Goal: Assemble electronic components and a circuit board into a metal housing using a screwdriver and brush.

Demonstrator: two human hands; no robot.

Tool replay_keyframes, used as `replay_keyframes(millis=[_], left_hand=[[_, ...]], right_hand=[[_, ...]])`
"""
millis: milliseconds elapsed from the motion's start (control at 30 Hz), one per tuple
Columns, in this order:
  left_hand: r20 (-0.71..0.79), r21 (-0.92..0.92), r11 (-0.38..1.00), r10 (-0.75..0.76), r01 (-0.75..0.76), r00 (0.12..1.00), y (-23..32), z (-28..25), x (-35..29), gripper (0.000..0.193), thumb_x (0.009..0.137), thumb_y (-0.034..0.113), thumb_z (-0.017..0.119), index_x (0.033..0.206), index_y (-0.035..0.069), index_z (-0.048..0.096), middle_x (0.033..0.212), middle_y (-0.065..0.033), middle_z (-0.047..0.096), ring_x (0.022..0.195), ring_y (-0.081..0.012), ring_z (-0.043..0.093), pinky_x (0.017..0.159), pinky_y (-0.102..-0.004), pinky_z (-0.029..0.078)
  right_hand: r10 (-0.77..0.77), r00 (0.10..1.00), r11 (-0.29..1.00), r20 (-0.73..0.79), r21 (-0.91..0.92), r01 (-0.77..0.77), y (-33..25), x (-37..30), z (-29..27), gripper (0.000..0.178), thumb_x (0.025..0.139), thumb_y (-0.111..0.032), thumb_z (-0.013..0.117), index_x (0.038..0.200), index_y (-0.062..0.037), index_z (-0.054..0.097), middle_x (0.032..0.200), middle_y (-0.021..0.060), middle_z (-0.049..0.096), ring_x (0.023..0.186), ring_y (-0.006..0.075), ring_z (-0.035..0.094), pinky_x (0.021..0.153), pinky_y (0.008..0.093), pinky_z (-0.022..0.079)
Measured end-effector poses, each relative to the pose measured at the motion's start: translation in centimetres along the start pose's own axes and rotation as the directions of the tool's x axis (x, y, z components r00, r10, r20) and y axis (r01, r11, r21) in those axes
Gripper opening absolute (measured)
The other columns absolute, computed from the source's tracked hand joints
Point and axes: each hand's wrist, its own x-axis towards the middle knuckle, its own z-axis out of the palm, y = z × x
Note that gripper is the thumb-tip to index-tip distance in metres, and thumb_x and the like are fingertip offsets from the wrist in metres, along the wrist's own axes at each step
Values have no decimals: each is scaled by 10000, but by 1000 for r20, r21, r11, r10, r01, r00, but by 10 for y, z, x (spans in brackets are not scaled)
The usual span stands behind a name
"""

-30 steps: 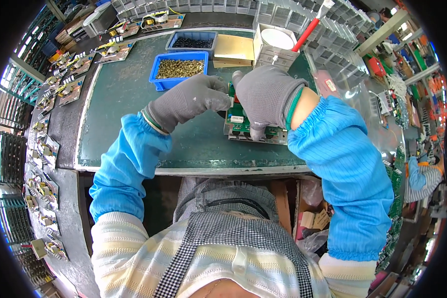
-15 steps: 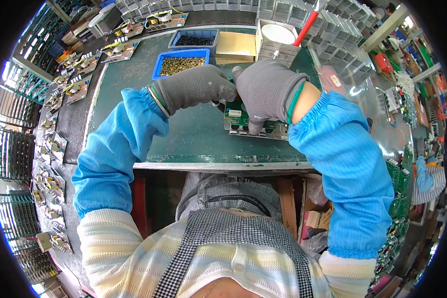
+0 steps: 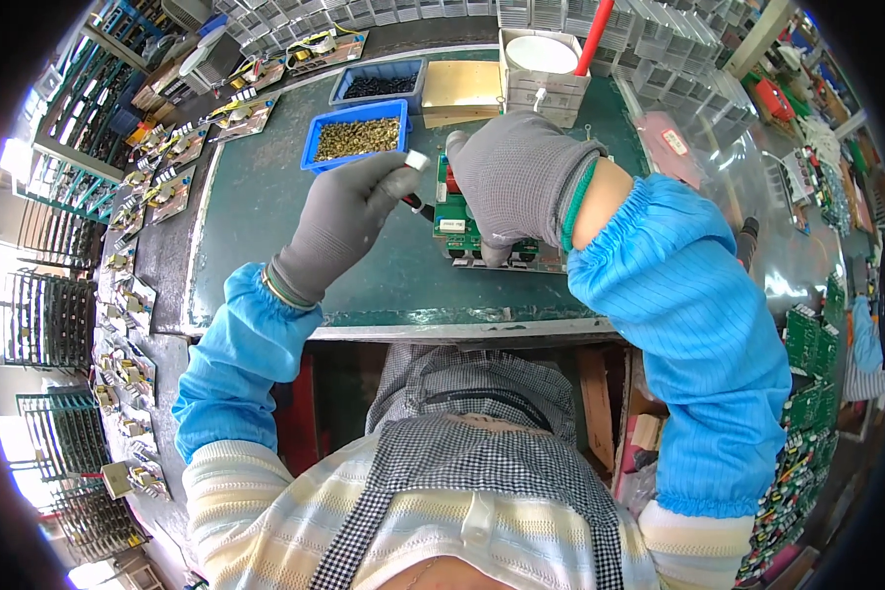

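A green circuit board (image 3: pixel 452 211) with a metal strip along its near edge lies on the bench, partly hidden. My right hand (image 3: pixel 526 182) spans it, thumb at the near edge and fingers at the far side. My left hand (image 3: pixel 342 221), beside the board's left end, pinches a small white piece (image 3: pixel 417 160) that looks like a plug. Just below those fingertips a black and red lead (image 3: pixel 419 205) runs toward the board; whether it joins the white piece is hidden.
Beyond my hands stand a blue tray of brass-coloured parts (image 3: pixel 359 140), a tray of black parts (image 3: pixel 379 85), a yellowish block (image 3: pixel 462 87) and a box with a white round tub (image 3: pixel 543 57). A red rod (image 3: pixel 596 37) leans there. Assembled boards (image 3: pixel 172 194) line the left.
My left hand has drawn back left from the board and tilted up, showing the white piece at its fingertips. My right hand stays over the board.
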Motion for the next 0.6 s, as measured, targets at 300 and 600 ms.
replay_keyframes(millis=[300, 600], left_hand=[[173, -776, 494, -431, 392, 885, -28, 20, 6, 283, 1046, 291, 602, 1161, 37, 656, 928, 0, 637, 698, -53, 483, 600, -194, 424], [326, -940, 9, -275, 341, 904, -60, 19, -6, 343, 1041, 270, 607, 1322, 73, 600, 1172, -52, 694, 793, -74, 555, 650, -193, 450]], right_hand=[[-18, 1000, 1000, 14, 4, 18, 3, -1, 0, 520, 654, -461, 887, 1046, -127, 814, 998, 99, 776, 909, 316, 747, 768, 468, 591], [-102, 983, 989, -152, -123, 83, -3, 22, 24, 513, 682, -537, 834, 1045, -175, 812, 966, 60, 771, 889, 300, 744, 658, 506, 567]])
